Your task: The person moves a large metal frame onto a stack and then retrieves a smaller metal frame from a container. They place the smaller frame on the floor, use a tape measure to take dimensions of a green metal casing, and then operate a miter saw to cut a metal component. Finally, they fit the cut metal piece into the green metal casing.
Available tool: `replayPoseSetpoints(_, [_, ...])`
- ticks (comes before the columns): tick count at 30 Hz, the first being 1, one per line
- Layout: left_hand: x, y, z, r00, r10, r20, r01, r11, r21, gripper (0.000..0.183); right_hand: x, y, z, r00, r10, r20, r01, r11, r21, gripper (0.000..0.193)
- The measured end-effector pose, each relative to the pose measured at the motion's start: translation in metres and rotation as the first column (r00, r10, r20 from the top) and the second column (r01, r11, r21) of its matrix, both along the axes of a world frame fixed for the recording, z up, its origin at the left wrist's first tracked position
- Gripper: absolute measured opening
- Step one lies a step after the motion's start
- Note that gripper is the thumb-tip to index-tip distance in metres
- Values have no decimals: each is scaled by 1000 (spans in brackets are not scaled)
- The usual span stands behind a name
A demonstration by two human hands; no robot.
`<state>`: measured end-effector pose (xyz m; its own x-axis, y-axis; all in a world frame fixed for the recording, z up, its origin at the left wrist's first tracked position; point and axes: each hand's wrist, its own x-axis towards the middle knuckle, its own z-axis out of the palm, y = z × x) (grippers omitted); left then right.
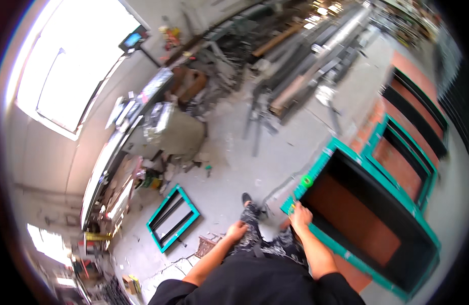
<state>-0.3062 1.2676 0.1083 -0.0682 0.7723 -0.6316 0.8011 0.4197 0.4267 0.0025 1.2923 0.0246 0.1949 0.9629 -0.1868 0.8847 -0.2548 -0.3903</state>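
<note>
My right hand [300, 216] is closed at the near left corner of a large black frame [364, 274] edged with green tape. A small yellow thing [292, 206] shows at its fingertips, too blurred to name. Just beyond that hand, a bright green roll of tape [306, 181] sits on the frame's edge. My left hand [237, 231] hangs beside my patterned trousers, away from the frame. Its fingers are smeared, and I cannot make out anything in them.
On the floor at left lies a smaller green-edged frame [163, 246]. Another green-taped frame [427, 195] and black bars [417, 119] lie at right over reddish board. Long metal profiles [316, 66] are piled ahead. A cluttered workbench [99, 175] runs along the left wall.
</note>
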Motion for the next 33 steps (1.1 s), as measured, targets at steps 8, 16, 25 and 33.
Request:
replayPoseSetpoints(8, [-5,129,-35,995,-101,5,102,994,-37,41,8,10,2,995,-71,67,83,977,-197,70])
replayPoseSetpoints(16, [-47,297,-81,917,-385,108,394,915,-85,40,-10,25,-6,936,-319,146,336,935,-112,13])
replayPoseSetpoints(25, [-31,493,-91,677,-728,-108,732,681,-6,42,-130,17,66,582,-811,-69,778,579,-245,46])
replayPoseSetpoints(33, [202,436,-22,192,-977,95,877,214,431,40,-250,-24,27,-99,-984,-148,955,-52,-292,42])
